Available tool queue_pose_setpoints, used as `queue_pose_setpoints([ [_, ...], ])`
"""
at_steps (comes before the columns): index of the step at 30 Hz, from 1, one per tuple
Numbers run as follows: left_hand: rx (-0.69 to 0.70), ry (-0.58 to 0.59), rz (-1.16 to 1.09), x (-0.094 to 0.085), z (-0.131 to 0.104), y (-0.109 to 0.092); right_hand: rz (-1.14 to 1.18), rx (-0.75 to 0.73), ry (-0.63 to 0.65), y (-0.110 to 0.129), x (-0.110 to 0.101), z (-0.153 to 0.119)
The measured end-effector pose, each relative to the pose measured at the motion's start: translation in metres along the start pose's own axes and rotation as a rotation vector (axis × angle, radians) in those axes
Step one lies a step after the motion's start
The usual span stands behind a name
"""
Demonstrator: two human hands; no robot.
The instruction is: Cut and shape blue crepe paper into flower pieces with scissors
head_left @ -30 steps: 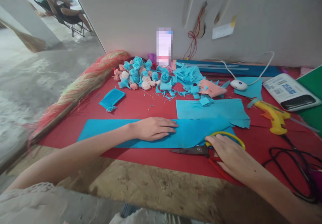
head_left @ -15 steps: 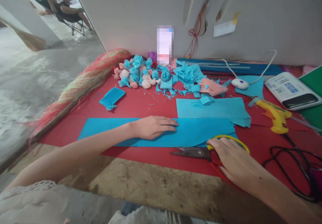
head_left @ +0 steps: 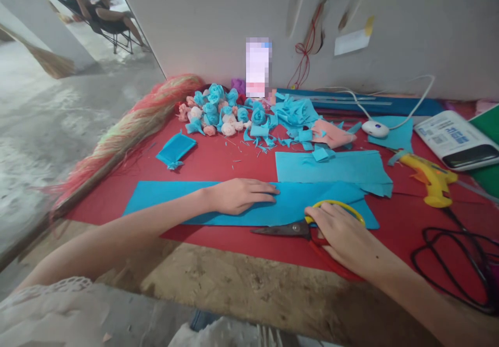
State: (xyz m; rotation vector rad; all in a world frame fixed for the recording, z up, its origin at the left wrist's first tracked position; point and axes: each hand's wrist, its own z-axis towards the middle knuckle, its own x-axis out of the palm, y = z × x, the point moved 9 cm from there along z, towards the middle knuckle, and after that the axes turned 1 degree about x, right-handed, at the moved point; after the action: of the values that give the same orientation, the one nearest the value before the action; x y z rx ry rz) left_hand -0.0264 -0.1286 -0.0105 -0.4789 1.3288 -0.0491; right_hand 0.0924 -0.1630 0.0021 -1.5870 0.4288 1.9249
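Observation:
My left hand (head_left: 245, 196) lies flat, fingers stretched to the right, on a long strip of blue crepe paper (head_left: 163, 196). Wrapped round the handles of a pair of scissors (head_left: 294, 228) is my right hand (head_left: 341, 230). One scissor handle is yellow and the other red. The dark blades point left along the near edge of the strip; one blade seems to lie under the paper. Behind the strip's right part rests a lighter blue paper piece (head_left: 331, 170) with an uneven right end.
Paper roses (head_left: 210, 110) in blue, pink and white are heaped at the back beside blue scraps (head_left: 296, 113). A yellow glue gun (head_left: 434, 178) with a black cord lies right, near a white device (head_left: 454, 139). Far left, a person (head_left: 105, 14) reclines in a chair.
My right hand and the scissors have moved left along the strip's near edge, and the blades look more closed. My left hand stays pressed on the paper.

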Motion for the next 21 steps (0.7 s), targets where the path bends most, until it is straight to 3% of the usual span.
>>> queue_pose_setpoints([
  [6,-0.001,0.024,0.042,0.002,0.001,0.000,0.003,-0.027,0.002,0.002,-0.003,-0.005],
  [12,-0.011,0.021,0.043,0.000,0.000,0.000,-0.030,0.047,0.058,0.006,0.004,-0.009],
  [21,-0.001,-0.021,0.010,0.000,0.000,-0.001,-0.024,0.059,0.061,0.020,0.004,0.017],
])
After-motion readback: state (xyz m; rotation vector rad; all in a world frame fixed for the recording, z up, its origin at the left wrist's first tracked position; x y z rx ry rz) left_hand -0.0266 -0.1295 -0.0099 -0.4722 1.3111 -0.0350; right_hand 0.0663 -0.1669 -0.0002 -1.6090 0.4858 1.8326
